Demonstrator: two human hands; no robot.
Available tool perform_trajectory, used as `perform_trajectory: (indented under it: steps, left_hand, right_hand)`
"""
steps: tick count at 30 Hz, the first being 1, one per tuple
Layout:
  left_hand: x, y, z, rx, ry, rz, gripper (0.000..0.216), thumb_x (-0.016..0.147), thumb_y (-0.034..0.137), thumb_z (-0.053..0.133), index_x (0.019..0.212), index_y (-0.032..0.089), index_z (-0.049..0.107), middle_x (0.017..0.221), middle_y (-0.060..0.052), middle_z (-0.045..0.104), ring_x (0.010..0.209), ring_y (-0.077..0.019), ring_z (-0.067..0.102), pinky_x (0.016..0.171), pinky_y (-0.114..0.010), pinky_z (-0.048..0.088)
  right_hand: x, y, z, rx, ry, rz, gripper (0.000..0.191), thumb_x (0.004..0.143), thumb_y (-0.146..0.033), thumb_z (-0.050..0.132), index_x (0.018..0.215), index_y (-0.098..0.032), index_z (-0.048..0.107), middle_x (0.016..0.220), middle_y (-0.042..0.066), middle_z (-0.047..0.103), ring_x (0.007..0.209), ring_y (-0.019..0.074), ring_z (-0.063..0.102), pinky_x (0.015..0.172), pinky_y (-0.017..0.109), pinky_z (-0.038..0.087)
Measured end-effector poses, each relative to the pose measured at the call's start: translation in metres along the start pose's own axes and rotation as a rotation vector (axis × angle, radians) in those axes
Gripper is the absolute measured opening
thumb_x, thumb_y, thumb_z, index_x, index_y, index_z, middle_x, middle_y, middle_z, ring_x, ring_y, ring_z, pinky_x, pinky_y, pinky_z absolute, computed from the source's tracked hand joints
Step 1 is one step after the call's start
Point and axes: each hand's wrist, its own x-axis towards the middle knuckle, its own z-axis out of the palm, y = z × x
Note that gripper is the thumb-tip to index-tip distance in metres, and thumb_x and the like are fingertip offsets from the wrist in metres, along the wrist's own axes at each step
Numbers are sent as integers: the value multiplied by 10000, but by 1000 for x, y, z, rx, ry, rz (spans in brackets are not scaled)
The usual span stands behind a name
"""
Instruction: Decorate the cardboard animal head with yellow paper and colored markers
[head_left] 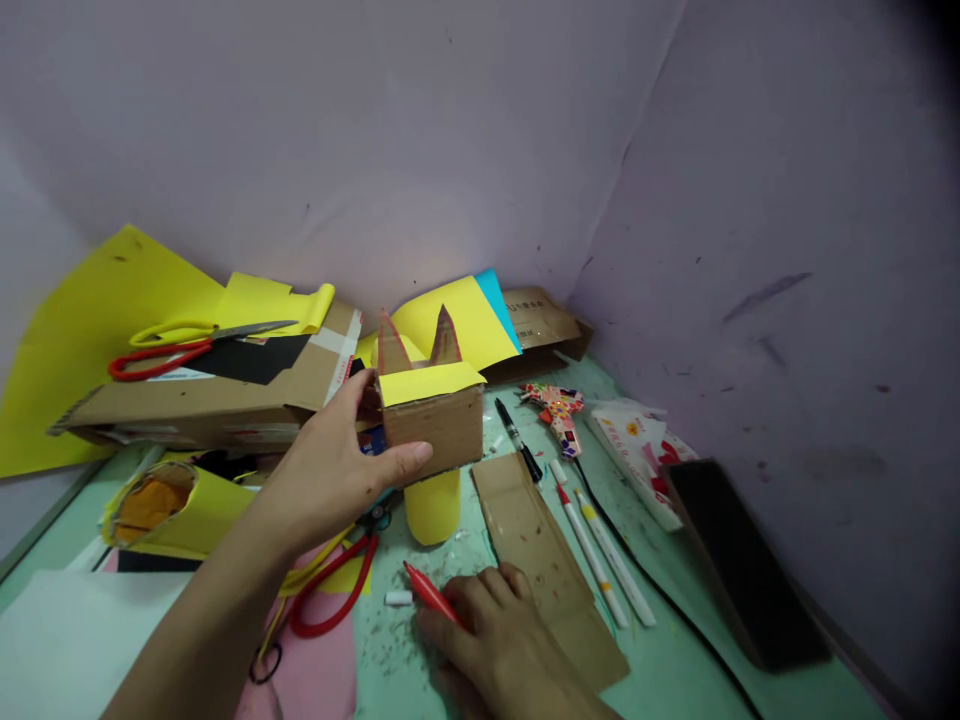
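Observation:
My left hand (352,450) grips a small cardboard box (435,430) from its left side, the thumb across the front face. Yellow paper (431,382) covers the box's top, and two pointed cardboard ears (445,340) with dark red edges rise behind it. Below the box stands a yellow paper tube (433,508). Near the front of the table, my right hand (495,630) is closed around a red marker (431,590), its tip pointing up and left. A white marker cap (398,598) lies just left of that tip.
Red-handled scissors (330,605) lie left of the tube, and another pair (202,345) rests on a large cardboard box (195,405). To the right are a cardboard strip (540,550), a black pen (517,438), two markers, a patterned glue gun (559,412) with cord and a dark slab (742,560).

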Motion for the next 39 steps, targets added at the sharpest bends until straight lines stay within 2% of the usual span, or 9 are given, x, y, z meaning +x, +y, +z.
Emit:
perform_trajectory:
  steps: [7,14,21,24,28,31,34,39]
  left_hand:
    - [0,1,-1,-18,-3,-18,751,653,446,734,1308,245,426,1208,-85,640,1016,-296,645,897,-441,496]
    - [1,0,0,-21,-6,-30,769,639,465,742,1309,268,419,1204,-67,643,1023,-298,643,912,-458,488]
    - [1,0,0,-34,-11,-26,783,665,439,734,1343,264,382,1234,-82,625,1052,-295,630,927,-467,478]
    - [0,-2,-1,-10,-13,-8,752,686,441,719,1340,267,390,1250,-83,618,1055,-292,630,930,-462,477]
    - [0,-3,-1,-22,-1,-8,766,658,475,728,1325,261,418,1243,-82,624,1048,-304,633,905,-454,495]
    - [-1,-1,-1,-43,-7,-18,772,661,458,728,1332,246,410,1224,-92,635,1030,-305,642,893,-454,503]
    - [-1,1,0,-4,2,-30,749,672,433,723,1326,233,415,1250,-102,615,1059,-306,624,923,-468,480]
    - [-1,2,-1,-38,-7,-16,760,658,452,730,1321,249,417,1247,-89,619,1060,-308,623,930,-474,473]
  right_hand:
    - [-1,-3,2,0,-56,36,263,819,-292,586,1081,-271,564,868,22,618,740,185,527,673,326,364]
    - [1,-3,4,-52,48,-2,225,835,-233,570,1058,-254,574,791,5,620,677,162,521,643,310,348]
    - [3,-3,1,-50,50,-8,236,793,-236,606,1026,-240,568,792,3,609,673,158,518,656,312,334]
    - [1,-3,6,-31,51,13,232,784,-243,617,1011,-255,571,793,-2,604,676,155,514,660,310,326]
    - [-5,-4,25,-16,118,69,192,798,-279,611,988,-283,582,805,1,580,693,165,503,690,332,334]
    - [-8,-6,37,-33,36,125,178,834,-298,603,1011,-291,590,815,4,572,735,170,510,727,340,358]
    - [-8,-7,38,-51,-5,179,132,870,-320,574,995,-291,606,801,-3,570,763,169,517,756,336,378]
    - [-8,-4,26,-31,-13,115,187,864,-297,598,1049,-325,597,898,-11,591,810,159,533,826,361,369]
